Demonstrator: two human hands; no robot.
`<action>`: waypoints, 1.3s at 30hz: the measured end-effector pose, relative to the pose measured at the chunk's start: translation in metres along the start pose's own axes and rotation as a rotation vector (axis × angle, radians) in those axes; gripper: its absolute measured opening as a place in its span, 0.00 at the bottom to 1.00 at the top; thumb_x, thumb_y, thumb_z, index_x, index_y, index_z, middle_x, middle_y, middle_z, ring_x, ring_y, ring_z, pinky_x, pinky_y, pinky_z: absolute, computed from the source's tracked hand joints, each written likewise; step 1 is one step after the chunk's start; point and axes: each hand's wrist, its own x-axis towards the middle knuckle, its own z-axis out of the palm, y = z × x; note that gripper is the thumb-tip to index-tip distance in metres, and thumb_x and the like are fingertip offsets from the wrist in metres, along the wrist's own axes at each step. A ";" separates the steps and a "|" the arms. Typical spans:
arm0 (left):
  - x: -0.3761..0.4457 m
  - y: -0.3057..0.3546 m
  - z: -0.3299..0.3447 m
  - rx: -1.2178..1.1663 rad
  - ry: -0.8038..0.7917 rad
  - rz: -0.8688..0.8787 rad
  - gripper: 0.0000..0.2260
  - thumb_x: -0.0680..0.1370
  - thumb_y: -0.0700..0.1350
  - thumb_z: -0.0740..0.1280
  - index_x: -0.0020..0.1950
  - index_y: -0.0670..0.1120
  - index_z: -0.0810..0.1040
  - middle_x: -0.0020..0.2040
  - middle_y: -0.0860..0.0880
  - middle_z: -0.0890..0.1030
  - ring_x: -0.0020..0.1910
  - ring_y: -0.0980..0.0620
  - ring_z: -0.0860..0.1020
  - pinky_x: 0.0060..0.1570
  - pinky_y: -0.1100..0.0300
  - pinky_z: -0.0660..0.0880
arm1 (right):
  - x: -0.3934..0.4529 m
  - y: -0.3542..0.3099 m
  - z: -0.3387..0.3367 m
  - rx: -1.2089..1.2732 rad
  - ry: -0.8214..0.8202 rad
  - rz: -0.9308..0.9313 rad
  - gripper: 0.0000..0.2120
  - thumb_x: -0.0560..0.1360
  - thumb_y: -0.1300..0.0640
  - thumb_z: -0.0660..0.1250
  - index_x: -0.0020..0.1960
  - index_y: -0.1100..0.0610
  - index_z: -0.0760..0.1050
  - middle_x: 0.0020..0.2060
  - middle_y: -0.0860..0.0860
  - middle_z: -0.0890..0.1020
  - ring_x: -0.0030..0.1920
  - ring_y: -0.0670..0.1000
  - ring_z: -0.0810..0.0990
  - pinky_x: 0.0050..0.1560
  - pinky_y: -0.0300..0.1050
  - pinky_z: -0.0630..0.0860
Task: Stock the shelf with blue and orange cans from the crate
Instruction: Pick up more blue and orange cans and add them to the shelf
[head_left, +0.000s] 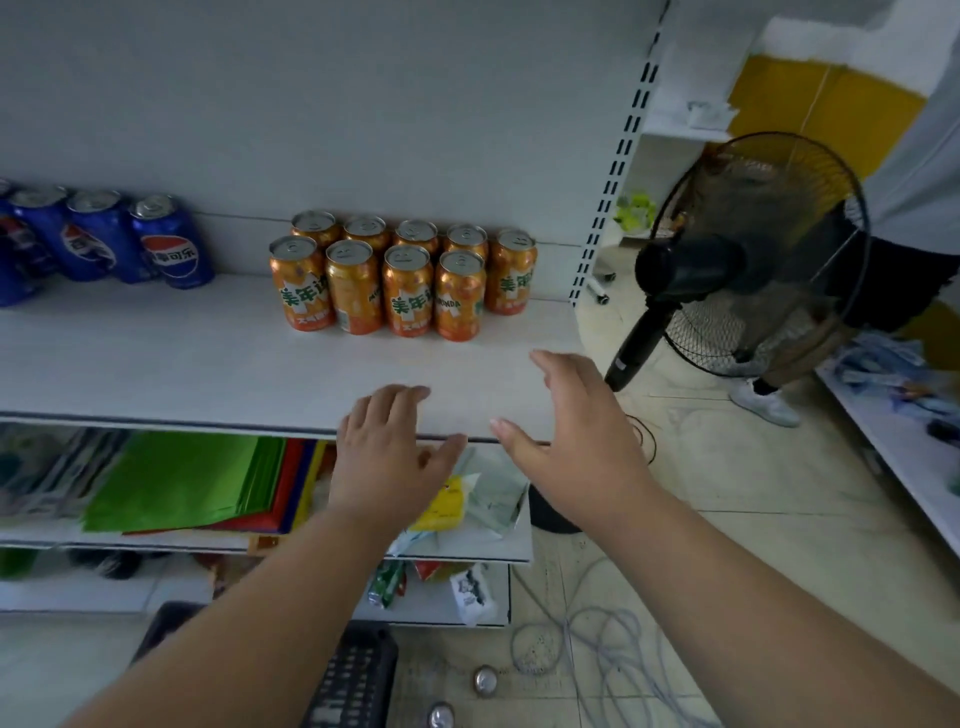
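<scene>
Several orange cans (405, 275) stand in two rows at the back right of the white shelf (182, 358). Several blue cans (104, 239) stand at the shelf's far left. My left hand (389, 457) hovers at the shelf's front edge, fingers apart, holding nothing. My right hand (576, 436) is beside it to the right, also empty with spread fingers. A black crate (348, 675) sits on the floor below, mostly hidden by my left arm. Two silver can tops (485, 680) show on the floor near the crate.
A black standing fan (748, 260) stands right of the shelf. Grey cables (597, 644) lie coiled on the tiled floor. Lower shelves hold coloured paper (176, 483) and packets. A person's white shoe (763, 405) is behind the fan. Another low shelf (893, 436) runs along the right.
</scene>
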 end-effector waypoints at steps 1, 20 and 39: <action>-0.022 0.008 0.000 -0.043 0.019 -0.001 0.28 0.75 0.65 0.61 0.69 0.49 0.72 0.64 0.49 0.75 0.64 0.46 0.71 0.64 0.49 0.67 | -0.015 0.005 -0.001 0.039 0.005 -0.006 0.33 0.74 0.43 0.69 0.73 0.56 0.64 0.65 0.52 0.70 0.65 0.50 0.70 0.62 0.39 0.65; -0.314 -0.050 0.302 -0.202 -0.256 -0.515 0.30 0.70 0.64 0.66 0.66 0.47 0.75 0.60 0.50 0.76 0.60 0.49 0.74 0.61 0.53 0.72 | -0.273 0.220 0.235 0.290 -0.235 0.131 0.29 0.70 0.42 0.70 0.66 0.55 0.70 0.59 0.48 0.73 0.61 0.49 0.74 0.63 0.44 0.71; -0.441 -0.280 0.718 -0.347 -0.066 -1.077 0.46 0.55 0.66 0.78 0.70 0.55 0.67 0.64 0.53 0.78 0.64 0.51 0.77 0.63 0.47 0.76 | -0.380 0.453 0.662 0.242 -0.432 0.244 0.47 0.61 0.39 0.79 0.73 0.53 0.64 0.67 0.50 0.70 0.67 0.50 0.70 0.66 0.50 0.71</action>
